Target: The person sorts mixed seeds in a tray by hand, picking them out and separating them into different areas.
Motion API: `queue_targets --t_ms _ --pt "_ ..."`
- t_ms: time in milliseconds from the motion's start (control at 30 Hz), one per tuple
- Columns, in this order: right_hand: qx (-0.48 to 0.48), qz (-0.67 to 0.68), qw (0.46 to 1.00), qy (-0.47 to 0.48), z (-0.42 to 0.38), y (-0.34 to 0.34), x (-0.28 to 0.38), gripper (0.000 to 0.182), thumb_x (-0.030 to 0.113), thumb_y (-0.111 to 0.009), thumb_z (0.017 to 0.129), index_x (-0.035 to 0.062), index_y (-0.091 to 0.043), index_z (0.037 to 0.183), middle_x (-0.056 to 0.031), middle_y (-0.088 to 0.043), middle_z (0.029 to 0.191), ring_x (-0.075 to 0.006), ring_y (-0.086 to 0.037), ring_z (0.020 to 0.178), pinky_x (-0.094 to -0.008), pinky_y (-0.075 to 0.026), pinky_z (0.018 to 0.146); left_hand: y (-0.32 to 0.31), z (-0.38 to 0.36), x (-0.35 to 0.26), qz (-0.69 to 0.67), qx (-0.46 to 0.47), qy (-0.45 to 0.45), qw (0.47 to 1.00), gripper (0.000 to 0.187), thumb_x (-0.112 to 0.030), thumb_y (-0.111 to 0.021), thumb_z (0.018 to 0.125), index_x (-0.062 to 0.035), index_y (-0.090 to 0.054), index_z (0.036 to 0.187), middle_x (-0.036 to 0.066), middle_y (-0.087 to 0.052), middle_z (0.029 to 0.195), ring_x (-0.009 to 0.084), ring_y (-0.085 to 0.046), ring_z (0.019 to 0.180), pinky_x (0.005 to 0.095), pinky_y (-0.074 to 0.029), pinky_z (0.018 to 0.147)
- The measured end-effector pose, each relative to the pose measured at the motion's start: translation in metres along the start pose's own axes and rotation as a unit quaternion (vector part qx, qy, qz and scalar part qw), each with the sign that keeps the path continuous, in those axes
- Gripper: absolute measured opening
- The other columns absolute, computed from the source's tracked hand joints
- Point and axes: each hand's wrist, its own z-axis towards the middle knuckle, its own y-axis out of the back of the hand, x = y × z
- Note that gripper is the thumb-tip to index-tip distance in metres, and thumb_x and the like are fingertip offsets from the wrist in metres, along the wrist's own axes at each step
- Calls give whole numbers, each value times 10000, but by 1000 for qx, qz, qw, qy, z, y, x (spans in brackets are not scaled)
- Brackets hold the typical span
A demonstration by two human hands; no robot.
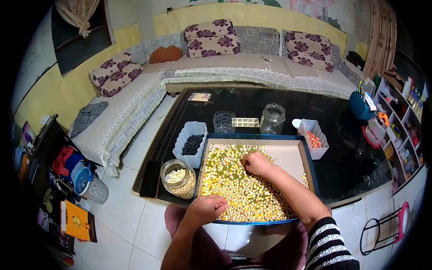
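Observation:
A shallow box (288, 155) with a blue outer edge holds a mix of pale round beans (270, 202), yellow corn kernels and small green beans. My right hand (257, 163) reaches into its middle, fingers curled down among the kernels; the fingertips are hidden. At the front left edge of the box, my left hand (208, 209) is closed with the fingers bent inward, and anything inside it is hidden. Beside the box on the left stands an open glass jar (179, 179) partly filled with pale beans.
A translucent container (191, 145) holds black beans, and another container (313, 138) holds reddish peanuts. Behind the box are a clear jar (272, 119), a clear plastic tub (224, 122) and a compartmented tray (245, 122). A phone (151, 179) lies on the black table (355, 166).

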Motion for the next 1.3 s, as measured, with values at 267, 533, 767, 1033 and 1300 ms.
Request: queue_targets --t_ms 267,533,767,1033,1300 --pt "-61 66 994 -61 0 11 10 91 80 -584 692 54 -617 772 -134 -592 832 -290 -580 815 -366 -463 750 -1 0 4 16 -10 -25 1000 134 -174 -661 734 -60 -636 802 87 -627 736 219 -615 650 303 -495 592" --pt "-75 53 993 70 13 -14 3 90 54 -561 703 48 -617 773 -135 -595 828 -293 -581 802 -369 -470 735 0 0 3 21 -13 -26 999 143 -182 -658 736 -58 -636 805 83 -627 728 221 -615 645 303 -494 590" --pt "-23 -11 999 32 6 2 5 90 73 -571 685 47 -625 752 -142 -622 769 -291 -598 749 -380 -480 699 2 -1 2 5 5 -22 1000 146 -178 -644 749 -51 -637 819 93 -627 750 223 -614 661 299 -491 606" --pt "-140 164 962 167 21 54 102 74 91 -562 683 32 -595 712 -143 -595 689 -302 -591 636 -372 -478 607 -1 0 9 -13 24 -29 999 163 -176 -625 766 -29 -631 836 123 -629 762 232 -620 660 315 -497 618" --pt "-92 202 931 288 35 39 178 112 81 -601 704 39 -612 808 -118 -584 784 -276 -592 729 -345 -485 665 -2 -1 10 -9 16 -30 999 175 -193 -622 772 -29 -631 832 127 -628 763 230 -623 668 314 -499 620"
